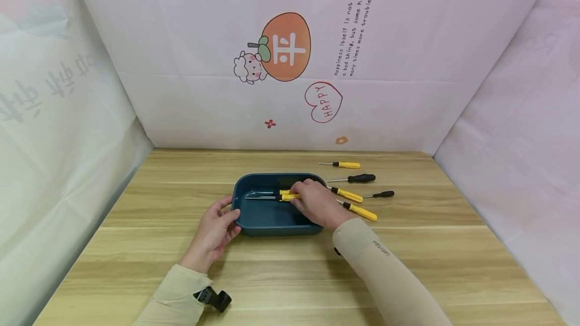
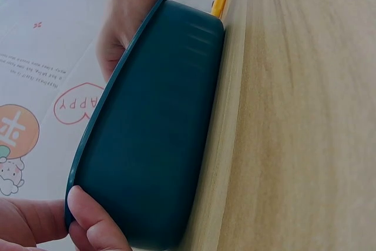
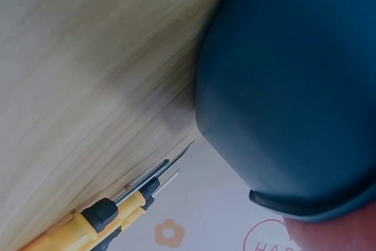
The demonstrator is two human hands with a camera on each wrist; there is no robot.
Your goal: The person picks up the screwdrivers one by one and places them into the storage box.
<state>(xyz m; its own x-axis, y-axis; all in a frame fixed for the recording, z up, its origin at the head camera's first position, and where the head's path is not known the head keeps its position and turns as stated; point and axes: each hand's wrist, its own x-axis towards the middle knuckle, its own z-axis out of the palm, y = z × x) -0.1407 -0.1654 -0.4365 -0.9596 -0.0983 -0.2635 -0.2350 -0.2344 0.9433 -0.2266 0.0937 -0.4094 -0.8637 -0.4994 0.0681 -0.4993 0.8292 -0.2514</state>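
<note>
A dark blue rectangular box [image 1: 276, 218] with rounded corners stands on the wooden table. My left hand [image 1: 215, 230] grips its left end, thumb over the rim, as the left wrist view also shows. My right hand [image 1: 317, 202] reaches over the right end into the box. Its fingers pinch the yellow handle of a screwdriver [image 1: 286, 197], whose long metal shaft points left across the inside. Just behind it, part of another yellow-handled screwdriver [image 1: 284, 192] shows in the box. The right wrist view has mostly the outer wall of the box [image 3: 288, 86], with the fingertips hidden.
Right of the box lie yellow-handled screwdrivers, one [image 1: 349, 165] at the back and two [image 1: 362, 212] close to the box. Two black-handled screwdrivers, a larger one [image 1: 362, 178] and a smaller one [image 1: 385, 194], lie among them. White printed sheets [image 1: 204, 109] enclose the table's back and sides.
</note>
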